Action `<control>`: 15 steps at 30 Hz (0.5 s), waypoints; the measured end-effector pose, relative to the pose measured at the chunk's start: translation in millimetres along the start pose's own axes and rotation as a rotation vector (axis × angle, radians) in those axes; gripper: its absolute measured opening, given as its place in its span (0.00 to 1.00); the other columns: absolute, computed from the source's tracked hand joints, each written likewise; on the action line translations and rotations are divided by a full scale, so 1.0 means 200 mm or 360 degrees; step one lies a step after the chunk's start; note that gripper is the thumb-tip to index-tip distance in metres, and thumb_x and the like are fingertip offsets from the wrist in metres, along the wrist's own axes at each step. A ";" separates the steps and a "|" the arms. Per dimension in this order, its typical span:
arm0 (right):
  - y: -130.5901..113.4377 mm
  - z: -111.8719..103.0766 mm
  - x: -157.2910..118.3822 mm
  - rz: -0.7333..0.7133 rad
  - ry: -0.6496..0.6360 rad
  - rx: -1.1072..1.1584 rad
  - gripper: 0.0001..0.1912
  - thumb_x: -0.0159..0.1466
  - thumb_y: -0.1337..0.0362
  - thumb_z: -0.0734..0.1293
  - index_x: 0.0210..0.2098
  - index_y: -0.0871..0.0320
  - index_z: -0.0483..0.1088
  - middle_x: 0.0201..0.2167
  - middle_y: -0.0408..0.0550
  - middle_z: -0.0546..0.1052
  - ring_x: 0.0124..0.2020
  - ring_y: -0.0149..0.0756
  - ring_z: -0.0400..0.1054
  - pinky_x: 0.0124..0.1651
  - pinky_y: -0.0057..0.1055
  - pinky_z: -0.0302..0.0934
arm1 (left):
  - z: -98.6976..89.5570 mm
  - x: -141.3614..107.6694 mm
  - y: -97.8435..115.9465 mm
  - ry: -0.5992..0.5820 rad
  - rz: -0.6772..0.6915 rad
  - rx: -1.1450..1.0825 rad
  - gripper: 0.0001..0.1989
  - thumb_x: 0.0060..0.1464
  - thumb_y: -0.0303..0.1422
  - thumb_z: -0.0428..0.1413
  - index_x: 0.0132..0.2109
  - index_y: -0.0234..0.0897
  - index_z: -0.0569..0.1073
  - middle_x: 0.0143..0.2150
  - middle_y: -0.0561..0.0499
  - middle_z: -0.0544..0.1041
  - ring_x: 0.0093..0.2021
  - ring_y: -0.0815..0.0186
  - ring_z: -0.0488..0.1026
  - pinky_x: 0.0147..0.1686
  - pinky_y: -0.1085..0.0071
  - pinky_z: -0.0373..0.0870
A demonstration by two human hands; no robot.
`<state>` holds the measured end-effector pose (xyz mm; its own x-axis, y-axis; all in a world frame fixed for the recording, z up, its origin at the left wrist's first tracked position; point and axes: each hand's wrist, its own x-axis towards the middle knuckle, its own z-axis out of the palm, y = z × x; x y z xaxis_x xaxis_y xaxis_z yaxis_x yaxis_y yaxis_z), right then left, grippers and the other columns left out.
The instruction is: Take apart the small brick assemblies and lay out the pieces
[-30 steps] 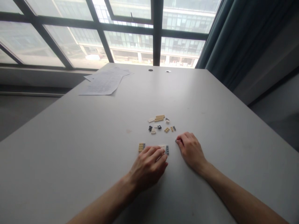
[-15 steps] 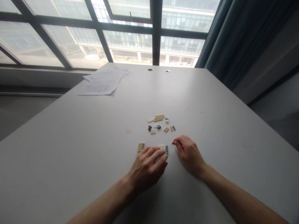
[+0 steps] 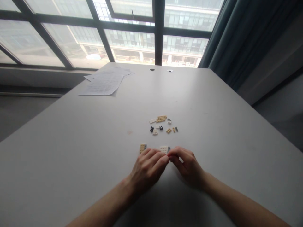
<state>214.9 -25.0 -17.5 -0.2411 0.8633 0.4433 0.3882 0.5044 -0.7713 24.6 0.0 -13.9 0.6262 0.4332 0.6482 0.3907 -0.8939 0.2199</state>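
Note:
My left hand (image 3: 150,165) lies bent over the near side of a white building-brick plate (image 3: 163,149), gripping it against the table. A grey studded piece (image 3: 169,149) sits along that plate's right side. My right hand (image 3: 188,164) is closed in a pinch at the plate's right near corner, touching the left fingertips. The small dark building brick between its fingers is hidden now. Just beyond the left knuckles rests a tan plate with a grey edge piece (image 3: 143,148), partly covered by the hand.
Farther out lie loose bricks: long tan plates (image 3: 161,118), a white tile (image 3: 152,121), black pieces (image 3: 151,129), a white curved piece (image 3: 155,132) and a small tan plate (image 3: 168,130). Paper sheets (image 3: 101,83) lie at the far left of the white table (image 3: 71,151).
My right hand has moved left and nearer, bringing the small dark brick to the white plate's corner. My left hand stays on the plate, its fingers slightly shifted.

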 end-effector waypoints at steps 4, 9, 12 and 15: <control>-0.01 0.00 0.00 -0.0017 -0.0003 0.0008 0.05 0.67 0.69 0.62 0.38 0.57 0.70 0.31 0.46 0.76 0.32 0.31 0.71 0.38 0.26 0.63 | -0.01 0.00 0.00 -0.0022 -0.0003 -0.0005 0.06 0.57 0.23 0.55 0.43 0.35 0.70 0.35 0.50 0.78 0.34 0.66 0.72 0.36 0.68 0.65; 0.00 0.00 0.00 -0.0071 -0.0011 -0.0024 0.04 0.65 0.67 0.64 0.40 0.58 0.70 0.28 0.45 0.74 0.29 0.32 0.69 0.36 0.28 0.64 | -0.01 0.01 0.00 -0.0017 -0.0024 0.0003 0.03 0.59 0.25 0.54 0.40 0.35 0.70 0.33 0.51 0.77 0.31 0.67 0.70 0.35 0.69 0.64; 0.00 0.00 0.01 -0.0094 -0.0030 -0.0033 0.04 0.66 0.66 0.63 0.39 0.57 0.70 0.28 0.45 0.74 0.29 0.33 0.69 0.37 0.29 0.64 | -0.01 0.01 0.00 -0.0016 -0.0020 0.0020 0.03 0.59 0.25 0.53 0.39 0.36 0.69 0.31 0.51 0.76 0.29 0.68 0.69 0.33 0.70 0.62; 0.00 0.00 0.01 -0.0090 -0.0044 -0.0044 0.04 0.66 0.66 0.63 0.38 0.57 0.70 0.28 0.46 0.75 0.30 0.33 0.69 0.37 0.30 0.64 | -0.01 0.01 0.00 -0.0018 -0.0025 0.0021 0.03 0.59 0.25 0.53 0.38 0.36 0.69 0.31 0.51 0.76 0.29 0.68 0.68 0.32 0.70 0.62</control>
<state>215.3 -23.7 -16.9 -0.2876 0.8330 0.4726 0.3980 0.5528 -0.7322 24.8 0.1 -11.7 0.6275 0.4484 0.6365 0.4092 -0.8854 0.2204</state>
